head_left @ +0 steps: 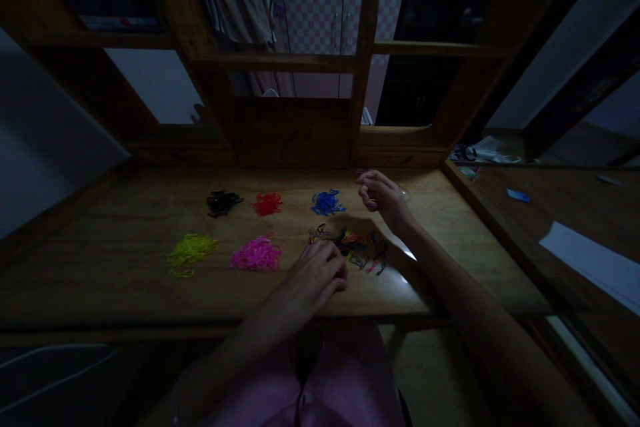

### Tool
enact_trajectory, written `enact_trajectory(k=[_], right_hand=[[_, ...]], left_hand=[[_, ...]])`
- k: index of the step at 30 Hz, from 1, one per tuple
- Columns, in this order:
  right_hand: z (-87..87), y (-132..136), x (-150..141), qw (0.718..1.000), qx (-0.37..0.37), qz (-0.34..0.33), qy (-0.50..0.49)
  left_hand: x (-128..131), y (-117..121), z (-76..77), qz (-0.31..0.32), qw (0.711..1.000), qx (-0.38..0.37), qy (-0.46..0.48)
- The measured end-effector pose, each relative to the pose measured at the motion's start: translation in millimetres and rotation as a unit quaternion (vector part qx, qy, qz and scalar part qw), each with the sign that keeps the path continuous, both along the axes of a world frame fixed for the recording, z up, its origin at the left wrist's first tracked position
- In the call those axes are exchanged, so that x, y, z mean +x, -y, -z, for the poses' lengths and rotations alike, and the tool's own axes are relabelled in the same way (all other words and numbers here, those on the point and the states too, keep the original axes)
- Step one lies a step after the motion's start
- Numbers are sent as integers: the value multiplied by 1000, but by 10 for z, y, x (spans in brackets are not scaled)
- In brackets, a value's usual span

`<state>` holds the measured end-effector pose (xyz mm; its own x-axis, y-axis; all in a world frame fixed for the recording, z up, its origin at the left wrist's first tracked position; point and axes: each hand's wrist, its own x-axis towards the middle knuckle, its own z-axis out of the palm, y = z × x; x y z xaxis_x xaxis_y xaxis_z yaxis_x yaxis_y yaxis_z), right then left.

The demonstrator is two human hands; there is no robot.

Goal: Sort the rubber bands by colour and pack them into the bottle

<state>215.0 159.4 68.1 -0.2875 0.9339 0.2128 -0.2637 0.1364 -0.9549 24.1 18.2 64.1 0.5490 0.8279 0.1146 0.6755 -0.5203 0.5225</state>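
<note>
Small loops that look like rubber bands lie sorted by colour: a black pile [223,202], a red pile [267,203], a blue pile [327,202], a yellow pile [192,251] and a pink pile [257,254]. A mixed-colour heap [353,237] spreads between my hands. My left hand [320,267] rests low at the heap's left edge, fingers loosely bent and apart, holding nothing visible. Raised to the right of the blue pile, my right hand [379,195] has its fingers curled together in a pinch. Whatever they hold is too small and dim to tell.
The wooden desk [125,213] has a shelf frame [295,64] along its back. A clear round object [404,195] sits partly behind my right hand. On the right side surface lie a white paper sheet [595,260] and a small blue packet [517,195].
</note>
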Motion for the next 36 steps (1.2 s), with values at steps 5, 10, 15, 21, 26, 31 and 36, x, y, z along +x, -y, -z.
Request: enact_trajectory(k=[5,10,15,21,26,31,36], right_hand=[[-2,-11,13,1000,0,0,-7],[8,-7,18,1000,2,-10,-1],[31,7,12,999,5,-20,24],[35,22,-4,998,-3,-25,55],[29,30,-4,997,2,-21,72],[32,28,-1,997,9,-19,75],[36,30,-3,997,9,-30,74]], left_hand=[[17,0,27,-10,999,-23,-23],[34,24,1,-30,998,-29,-38],[57,63,95,-10,998,21,-62],[105,111,390,-28,986,120,-112],[37,66,365,-16,992,101,-78],[-94,23,162,7,996,74,-58],[-80,-64,147,45,994,62,-78]])
